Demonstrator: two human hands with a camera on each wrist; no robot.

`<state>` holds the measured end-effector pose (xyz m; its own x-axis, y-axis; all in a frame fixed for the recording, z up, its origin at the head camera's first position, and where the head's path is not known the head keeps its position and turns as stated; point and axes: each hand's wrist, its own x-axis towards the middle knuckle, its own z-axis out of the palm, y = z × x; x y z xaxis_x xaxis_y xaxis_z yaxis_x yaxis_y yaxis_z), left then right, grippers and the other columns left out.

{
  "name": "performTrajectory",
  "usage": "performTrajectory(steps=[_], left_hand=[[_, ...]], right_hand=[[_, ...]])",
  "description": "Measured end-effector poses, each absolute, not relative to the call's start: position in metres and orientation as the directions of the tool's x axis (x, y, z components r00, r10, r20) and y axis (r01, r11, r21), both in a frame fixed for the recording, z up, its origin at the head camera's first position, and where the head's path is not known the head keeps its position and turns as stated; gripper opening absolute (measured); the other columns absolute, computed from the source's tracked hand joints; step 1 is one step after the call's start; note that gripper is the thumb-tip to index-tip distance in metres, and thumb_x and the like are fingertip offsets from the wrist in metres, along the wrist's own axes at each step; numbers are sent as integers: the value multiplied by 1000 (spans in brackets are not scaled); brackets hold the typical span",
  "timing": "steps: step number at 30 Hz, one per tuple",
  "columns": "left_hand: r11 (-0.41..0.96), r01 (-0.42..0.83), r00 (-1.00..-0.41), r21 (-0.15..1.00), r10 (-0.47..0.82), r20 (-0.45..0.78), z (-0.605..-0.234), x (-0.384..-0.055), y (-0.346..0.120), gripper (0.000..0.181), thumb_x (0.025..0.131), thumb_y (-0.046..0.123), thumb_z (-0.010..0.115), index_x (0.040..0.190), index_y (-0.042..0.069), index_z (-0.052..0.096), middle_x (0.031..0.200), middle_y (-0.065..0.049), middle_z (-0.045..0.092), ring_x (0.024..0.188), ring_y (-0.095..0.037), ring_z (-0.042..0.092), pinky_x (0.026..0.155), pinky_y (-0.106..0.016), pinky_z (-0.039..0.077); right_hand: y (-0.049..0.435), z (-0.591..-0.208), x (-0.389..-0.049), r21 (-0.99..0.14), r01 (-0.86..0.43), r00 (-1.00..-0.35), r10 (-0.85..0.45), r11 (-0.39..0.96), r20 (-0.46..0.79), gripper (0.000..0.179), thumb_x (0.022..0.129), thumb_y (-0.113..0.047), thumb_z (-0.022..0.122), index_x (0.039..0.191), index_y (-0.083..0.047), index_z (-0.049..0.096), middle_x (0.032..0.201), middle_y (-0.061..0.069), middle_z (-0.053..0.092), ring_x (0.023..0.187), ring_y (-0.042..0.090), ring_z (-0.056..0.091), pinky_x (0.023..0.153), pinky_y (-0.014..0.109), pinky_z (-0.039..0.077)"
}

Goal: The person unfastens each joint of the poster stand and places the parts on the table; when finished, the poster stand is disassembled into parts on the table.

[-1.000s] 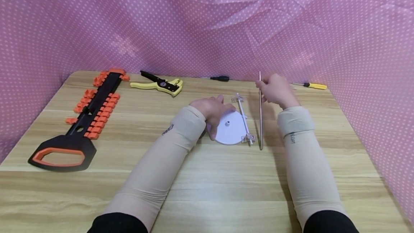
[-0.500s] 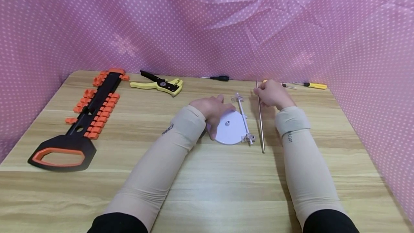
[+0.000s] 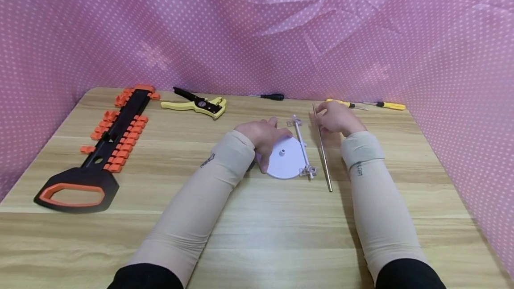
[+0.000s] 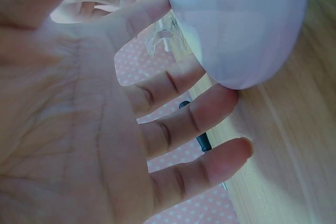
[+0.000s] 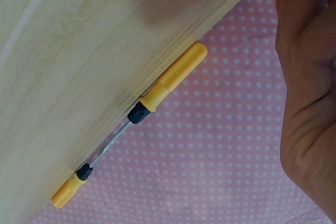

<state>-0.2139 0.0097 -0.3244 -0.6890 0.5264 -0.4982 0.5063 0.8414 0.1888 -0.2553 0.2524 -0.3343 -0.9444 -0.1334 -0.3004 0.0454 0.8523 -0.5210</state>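
Observation:
A round white plastic disc with a short central peg lies on the table. My left hand holds its left side, with fingers spread about the rim. To the right of the disc lies a thin white plastic stem with clear plastic pieces at both ends. My right hand pinches a long thin metal rod near its far end. That rod slants beside the white stem, its near end toward me. In the right wrist view only part of the right hand shows, and the rod is out of sight.
Yellow-handled screwdrivers lie at the back right, and a black-handled screwdriver at the back edge. Yellow-and-black wire strippers lie left of them. A long black holder with orange clips fills the left side. Pink dotted cloth surrounds the table.
My right hand has come down and slightly left with the metal rod, whose far end has swung left and near end right. A yellow screwdriver handle behind it is uncovered. My left hand stays put.

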Motion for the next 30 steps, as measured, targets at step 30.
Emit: performTrajectory(steps=[30], left_hand=[[848,499,-689,179,514,-511,-323,-214,10,128,62,21,104,164,45,31,147,-6,39,127,-25,50,98,-45,58]], right_hand=[[250,-342,-255,-432,79,-912,-110,898,-395,54,102,-17,70,149,1,52,88,9,74,77,18,70,76,34,56]])
